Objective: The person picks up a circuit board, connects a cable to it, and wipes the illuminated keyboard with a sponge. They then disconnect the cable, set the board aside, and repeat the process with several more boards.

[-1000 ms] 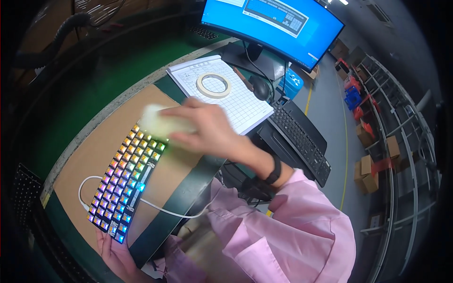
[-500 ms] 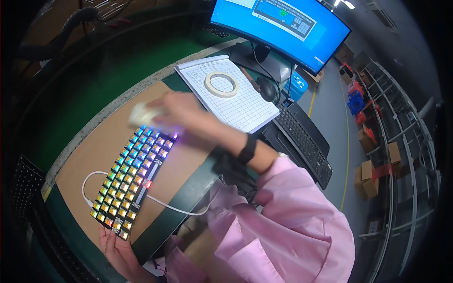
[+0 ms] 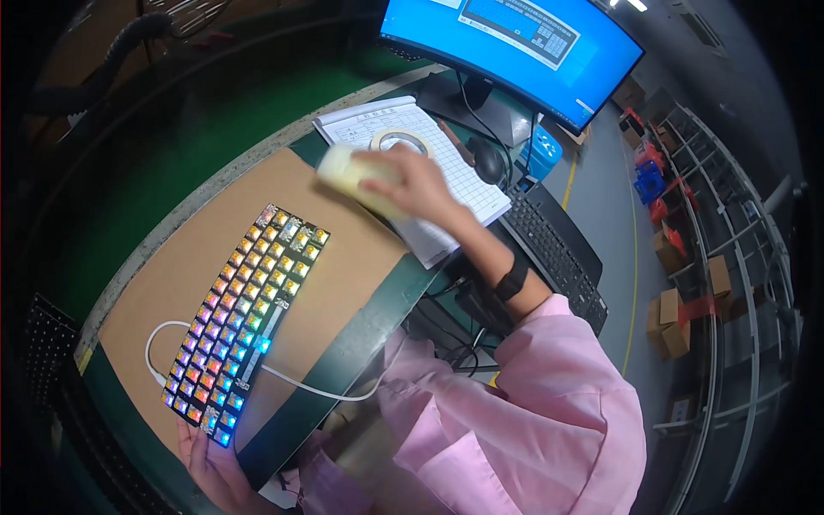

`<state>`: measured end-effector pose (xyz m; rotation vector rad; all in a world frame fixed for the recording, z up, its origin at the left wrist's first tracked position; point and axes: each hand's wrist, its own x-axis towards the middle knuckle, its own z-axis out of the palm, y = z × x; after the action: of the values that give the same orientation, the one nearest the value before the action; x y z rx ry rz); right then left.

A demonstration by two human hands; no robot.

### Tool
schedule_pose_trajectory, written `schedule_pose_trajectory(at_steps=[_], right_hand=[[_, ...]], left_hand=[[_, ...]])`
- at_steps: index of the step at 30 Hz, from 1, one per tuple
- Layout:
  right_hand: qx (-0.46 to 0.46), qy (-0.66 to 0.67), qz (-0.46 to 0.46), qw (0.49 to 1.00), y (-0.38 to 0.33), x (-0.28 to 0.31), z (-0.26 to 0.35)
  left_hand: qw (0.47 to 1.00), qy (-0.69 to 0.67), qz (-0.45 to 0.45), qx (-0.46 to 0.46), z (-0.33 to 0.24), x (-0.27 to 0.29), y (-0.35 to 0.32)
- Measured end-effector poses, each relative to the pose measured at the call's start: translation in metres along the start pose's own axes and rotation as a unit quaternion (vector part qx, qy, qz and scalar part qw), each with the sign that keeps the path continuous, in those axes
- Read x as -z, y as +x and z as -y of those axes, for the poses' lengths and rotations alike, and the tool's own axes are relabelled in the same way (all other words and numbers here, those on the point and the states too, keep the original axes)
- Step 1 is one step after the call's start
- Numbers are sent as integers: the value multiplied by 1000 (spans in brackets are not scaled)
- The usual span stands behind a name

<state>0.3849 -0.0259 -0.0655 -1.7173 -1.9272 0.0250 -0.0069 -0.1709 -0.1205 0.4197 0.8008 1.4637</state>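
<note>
Table (image 3: 172, 129): green top, curved edge, runs from upper centre to lower left. Brown board (image 3: 343, 257) lies flat on it, under the work.

Monitor (image 3: 515, 43): blue screen, at the far edge of the table, upper centre-right. Black keyboard (image 3: 558, 249) lies to the right of the notepad, beyond the right forearm.

Lit keyboard (image 3: 245, 318): bare switches glowing in rainbow colours, lying diagonally on the board. White cable (image 3: 309, 388) loops from its near end and trails right across the board.

Notepad (image 3: 412, 137): white ruled sheets, just past the board's far corner, in front of the monitor stand. Tape roll (image 3: 402, 137) lies on it, partly hidden by the right hand. Black mouse (image 3: 489, 159) just right of the notepad.

Right hand (image 3: 412, 184): above the board's far corner and the notepad's near edge, fingers wrapped around a pale cream pad (image 3: 348, 170), which sticks out to the left of the hand. Pad is blurred; well apart from the lit keyboard's far end. Cannot tell whether it touches the board.

Left hand (image 3: 210, 468): at the lit keyboard's near end, lower left, fingers narrow and curled up against its edge, steadying it.
</note>
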Motion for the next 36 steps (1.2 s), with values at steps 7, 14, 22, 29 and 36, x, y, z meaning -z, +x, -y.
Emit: schedule_pose_trajectory(at_steps=[7, 14, 22, 29, 36], right_hand=[[-81, -95, 10, 992, 51, -1, -97], [173, 33, 70, 982, 19, -5, 7], [240, 140, 186, 942, -20, -49, 69], [216, 212, 207, 931, -8, -49, 55], [85, 360, 356, 858, 40, -57, 12]], left_hand=[[998, 46, 28, -41, -1, -7, 3], [989, 107, -49, -91, -11, -15, 6], [948, 285, 4, -140, -31, -9, -6], [914, 375, 54, -145, -22, 3, 2], [929, 348, 4, -127, -19, -7, 5]])
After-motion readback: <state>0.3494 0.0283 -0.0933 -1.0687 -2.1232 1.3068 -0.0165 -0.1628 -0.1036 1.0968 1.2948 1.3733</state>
